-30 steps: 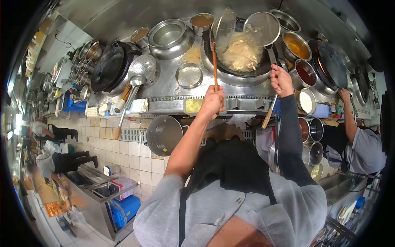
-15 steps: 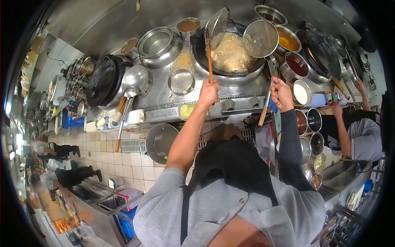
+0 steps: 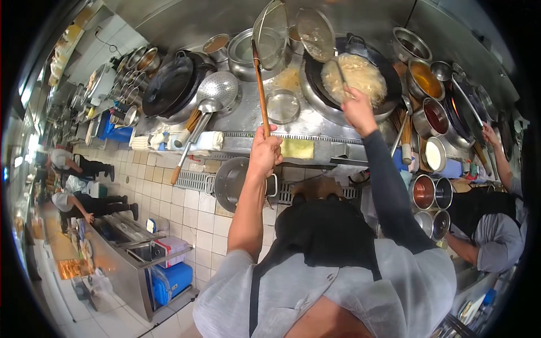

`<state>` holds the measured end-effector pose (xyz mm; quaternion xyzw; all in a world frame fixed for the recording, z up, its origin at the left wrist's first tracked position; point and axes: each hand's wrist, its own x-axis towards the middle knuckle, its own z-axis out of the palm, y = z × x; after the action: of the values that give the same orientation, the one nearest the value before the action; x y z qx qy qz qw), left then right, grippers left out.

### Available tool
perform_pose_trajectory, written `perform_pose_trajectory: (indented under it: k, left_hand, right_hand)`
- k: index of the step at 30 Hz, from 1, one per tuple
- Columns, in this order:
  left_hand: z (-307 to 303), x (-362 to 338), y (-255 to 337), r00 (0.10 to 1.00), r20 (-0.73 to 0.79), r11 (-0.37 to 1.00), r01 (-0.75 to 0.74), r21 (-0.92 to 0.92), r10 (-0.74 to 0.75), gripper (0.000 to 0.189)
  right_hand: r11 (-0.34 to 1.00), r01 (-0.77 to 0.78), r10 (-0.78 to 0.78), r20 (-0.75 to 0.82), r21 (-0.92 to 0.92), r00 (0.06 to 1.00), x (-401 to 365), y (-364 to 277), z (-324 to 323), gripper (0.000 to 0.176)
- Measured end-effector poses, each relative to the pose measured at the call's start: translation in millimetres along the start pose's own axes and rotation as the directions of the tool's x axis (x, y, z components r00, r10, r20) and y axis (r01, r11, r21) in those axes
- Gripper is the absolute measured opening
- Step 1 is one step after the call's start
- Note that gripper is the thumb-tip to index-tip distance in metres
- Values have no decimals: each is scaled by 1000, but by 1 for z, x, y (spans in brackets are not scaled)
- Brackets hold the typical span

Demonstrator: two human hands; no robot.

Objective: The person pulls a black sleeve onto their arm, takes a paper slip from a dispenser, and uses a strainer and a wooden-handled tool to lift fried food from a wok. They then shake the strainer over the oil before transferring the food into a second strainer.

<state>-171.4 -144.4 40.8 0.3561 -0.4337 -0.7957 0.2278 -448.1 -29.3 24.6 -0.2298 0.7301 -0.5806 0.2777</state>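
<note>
My left hand (image 3: 266,153) is closed around the wooden handle of a wire skimmer (image 3: 270,42). The skimmer's round head is raised over the rear of the stove, in front of a steel pot (image 3: 241,52) as seen from here. In my right hand (image 3: 359,110) is the metal handle of a fine-mesh strainer (image 3: 315,35), its head tilted up at the back left edge of the wok. Below that hand, pale food (image 3: 355,79) bubbles in the oil of the black wok (image 3: 391,81).
A perforated ladle (image 3: 218,90) and a second wok (image 3: 168,87) stand left. A round steel tin (image 3: 283,107) sits beside the frying wok. Sauce bowls (image 3: 425,79) line the right. A large pot (image 3: 231,183) is below the counter. A co-worker (image 3: 499,236) works at right.
The view has turned left. My right hand has carried the strainer leftward across the wok. My left hand has moved the skimmer from the wok to over the steel pot.
</note>
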Motion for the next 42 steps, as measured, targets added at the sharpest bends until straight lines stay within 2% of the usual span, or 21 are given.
perform_pose_trajectory:
  k: [1,3,4,5,7,8,9,12,14,16,18,21,24,25,26,30,34,35,39,42]
  left_hand:
    - [-5,-2,1,1000,-19,1000,-12,1,12,36]
    - [-14,-4,-1,998,-53,999,-26,-24,25,36]
    - [-18,-4,-4,998,-63,999,-27,-35,24,36]
    - [-21,-3,-7,997,-65,998,-50,-46,47,36]
    - [-23,-6,-8,995,-81,997,-66,-35,63,36]
    - [-25,-6,-7,994,-85,997,-74,-29,71,36]
    - [-26,-6,-6,994,-87,997,-68,-30,66,36]
    - [-22,-7,-2,996,-82,999,-40,-13,39,36]
    - [-18,-1,-3,1000,-25,1000,-18,-11,18,35]
    - [-3,2,-3,1000,16,1000,1,-21,-1,36]
    - [15,13,-12,995,84,998,51,-48,-47,35]
    - [52,35,-33,976,194,990,113,-86,-95,34]
    - [97,67,-64,960,248,982,161,-98,-133,33]
    - [111,78,-76,961,236,983,167,-76,-145,32]
    - [124,89,-88,962,223,984,171,-55,-155,31]
    - [148,121,-125,972,157,984,175,17,-175,29]
    - [143,133,-126,976,106,977,176,120,-189,30]
    - [141,132,-124,977,104,977,171,125,-184,30]
    - [126,135,-121,980,107,975,149,164,-168,28]
    - [115,134,-115,979,130,978,138,159,-159,27]
  right_hand:
    - [958,184,-198,-41,-219,979,31,20,22,47]
    - [810,321,-381,-25,-491,924,73,38,65,41]
    - [780,298,-366,-14,-550,931,81,36,86,38]
    - [833,188,-216,7,-520,976,87,31,98,36]
    - [887,88,-97,2,-453,995,85,28,102,34]
    - [901,113,-136,-26,-418,990,81,27,97,34]
    - [911,141,-175,-52,-387,983,75,25,89,34]
    - [799,413,-471,-27,-437,882,50,37,22,35]
    - [812,238,-295,-24,-532,955,3,-6,-32,38]
    - [726,207,-308,-41,-656,950,-15,-11,-86,41]
    - [756,207,-321,-77,-621,944,-23,-4,-132,42]
    - [876,31,-140,-192,-482,971,-25,-11,-155,45]
    - [992,-122,111,-243,-33,964,-9,1,-147,46]
    - [982,-117,146,-202,148,969,7,25,-147,42]
    - [957,-151,204,-204,248,957,17,34,-140,40]
    - [974,-216,225,-263,63,938,29,67,-131,41]
    - [977,-207,184,-315,-43,931,3,67,-147,44]
    - [966,-256,237,-286,-32,929,-7,62,-152,47]
    - [959,-267,283,-288,95,915,-26,79,-169,47]
    - [964,-248,266,-264,101,927,-39,71,-177,48]
